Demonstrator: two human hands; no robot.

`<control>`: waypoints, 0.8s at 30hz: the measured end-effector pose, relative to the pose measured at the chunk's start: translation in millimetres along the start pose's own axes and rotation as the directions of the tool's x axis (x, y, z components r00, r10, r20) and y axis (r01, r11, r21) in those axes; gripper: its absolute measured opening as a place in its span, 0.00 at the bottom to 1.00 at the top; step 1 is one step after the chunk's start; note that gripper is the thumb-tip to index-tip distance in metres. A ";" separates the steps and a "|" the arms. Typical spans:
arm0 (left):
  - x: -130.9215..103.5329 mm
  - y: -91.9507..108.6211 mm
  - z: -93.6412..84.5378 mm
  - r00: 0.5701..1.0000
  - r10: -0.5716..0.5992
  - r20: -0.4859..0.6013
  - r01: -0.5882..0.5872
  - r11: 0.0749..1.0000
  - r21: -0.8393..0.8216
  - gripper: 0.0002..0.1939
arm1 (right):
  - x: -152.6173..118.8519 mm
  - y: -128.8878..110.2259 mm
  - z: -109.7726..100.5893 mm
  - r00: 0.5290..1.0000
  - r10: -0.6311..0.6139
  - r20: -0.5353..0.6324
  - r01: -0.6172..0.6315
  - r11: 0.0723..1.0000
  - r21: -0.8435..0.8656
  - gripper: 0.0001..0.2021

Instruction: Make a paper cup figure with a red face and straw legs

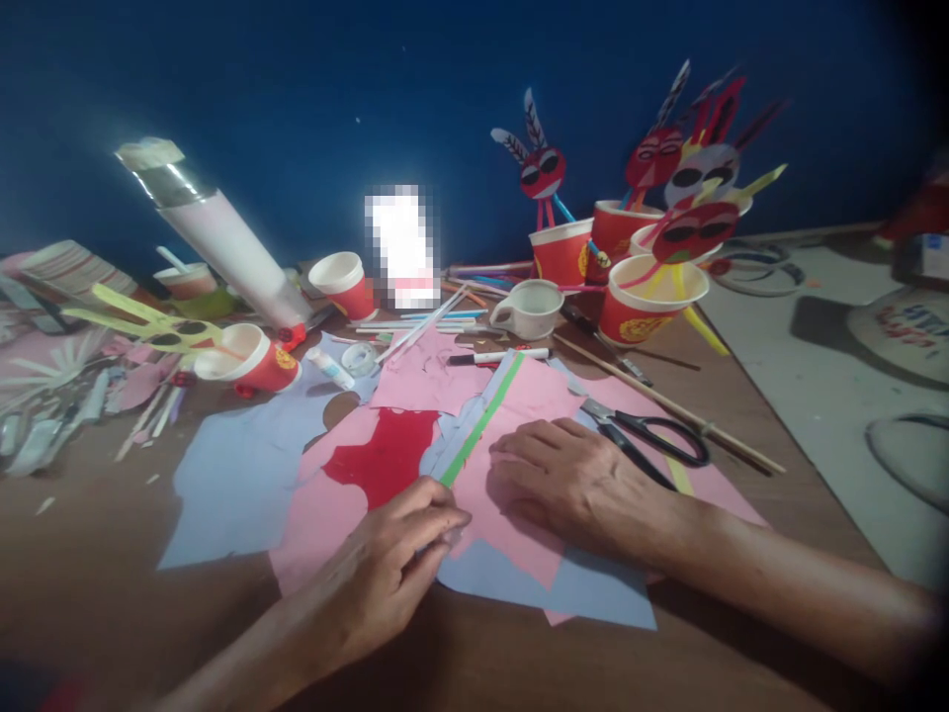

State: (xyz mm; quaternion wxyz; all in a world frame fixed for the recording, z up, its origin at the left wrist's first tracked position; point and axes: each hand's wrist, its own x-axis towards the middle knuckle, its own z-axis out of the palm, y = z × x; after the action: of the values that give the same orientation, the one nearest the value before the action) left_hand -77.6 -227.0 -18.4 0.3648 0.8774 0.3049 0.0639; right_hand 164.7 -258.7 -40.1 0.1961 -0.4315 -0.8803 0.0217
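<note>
A narrow green paper strip [485,420] slants across pale blue and pink paper on the table. Its lower end runs to the fingers of my left hand [396,549], which are closed together on it. Palm down, my right hand [578,480] lies on pink paper [530,534] just right of the strip, fingers stretched out. Black-handled scissors [652,435] rest beyond its wrist. Red paper [392,450] with a cut-out edge is left of the strip. A marker [500,357] lies past the strip's upper end.
Red paper cups [560,252] with paper-faced figures stand at the back right. Another cup [256,361] is tipped at the left, near a glue stick [330,366] and a leaning white lamp tube [229,257]. A white mug [530,310] and a wooden stick [667,400] sit behind the papers.
</note>
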 end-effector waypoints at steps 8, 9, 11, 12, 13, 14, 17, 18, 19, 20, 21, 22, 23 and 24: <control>-2.5 -5.0 1.5 0.997 0.078 -0.013 -0.077 0.996 0.048 0.13 | 0.4 1.0 1.9 1.000 0.002 0.008 -0.002 1.000 0.027 0.06; -2.6 -4.9 1.8 0.997 0.079 -0.019 -0.078 0.995 0.057 0.13 | 0.6 0.8 1.4 1.000 0.004 0.010 -0.004 1.000 0.028 0.06; -2.8 -4.2 1.9 0.997 0.073 -0.032 -0.070 0.995 0.076 0.13 | 0.7 0.6 0.5 1.000 0.008 0.015 -0.009 0.999 0.031 0.06; -2.9 -3.8 1.7 0.997 0.072 -0.037 -0.069 0.994 0.080 0.13 | 0.8 0.6 0.2 1.000 0.008 0.018 -0.009 0.999 0.032 0.06; -3.0 -3.5 1.5 0.997 0.073 -0.040 -0.069 0.994 0.080 0.13 | 0.8 0.6 0.1 1.000 0.008 0.018 -0.009 0.999 0.032 0.06; -3.2 -3.3 1.2 0.996 0.075 -0.039 -0.072 0.995 0.075 0.13 | 0.8 0.7 0.1 1.000 0.007 0.020 -0.008 0.999 0.032 0.06; -3.9 -4.0 1.2 0.997 0.068 -0.022 -0.067 0.996 0.050 0.12 | 0.8 0.4 0.9 1.000 0.009 0.019 -0.009 0.999 0.031 0.05; -4.2 -4.6 1.5 0.998 0.066 -0.015 -0.066 0.997 0.041 0.12 | 0.9 0.1 1.2 1.000 0.009 0.016 -0.010 0.999 0.032 0.05; -4.5 -5.4 2.0 0.998 0.066 -0.013 -0.066 0.997 0.032 0.12 | 1.1 -0.1 1.5 1.000 0.010 0.011 -0.010 0.999 0.034 0.05; -4.7 -6.2 2.6 0.997 0.071 -0.013 -0.071 0.997 0.022 0.12 | 1.4 -0.3 1.7 1.000 0.011 0.008 -0.011 0.999 0.036 0.05; -4.9 -6.9 3.3 0.997 0.077 -0.013 -0.077 0.997 0.011 0.12 | 1.7 -0.4 1.7 1.000 0.014 0.009 -0.014 0.999 0.037 0.05; -5.1 -7.4 4.0 0.996 0.083 -0.014 -0.083 0.997 0.001 0.12 | 2.0 -0.5 1.6 1.000 0.017 0.015 -0.018 0.999 0.038 0.05; -5.3 -7.7 4.5 0.996 0.089 -0.019 -0.089 0.996 -0.005 0.12 | 2.3 -0.5 1.5 1.000 0.019 0.021 -0.020 0.999 0.037 0.05; -5.4 -7.6 4.7 0.996 0.091 -0.027 -0.091 0.996 -0.009 0.12 | 2.6 -0.4 1.3 1.000 0.020 0.022 -0.020 0.999 0.036 0.05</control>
State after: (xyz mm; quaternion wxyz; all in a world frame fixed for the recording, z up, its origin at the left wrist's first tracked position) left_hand -84.1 -228.9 -26.4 0.3617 0.8876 0.2694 0.0937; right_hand 162.5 -256.8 -40.3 0.1944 -0.4364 -0.8774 0.0443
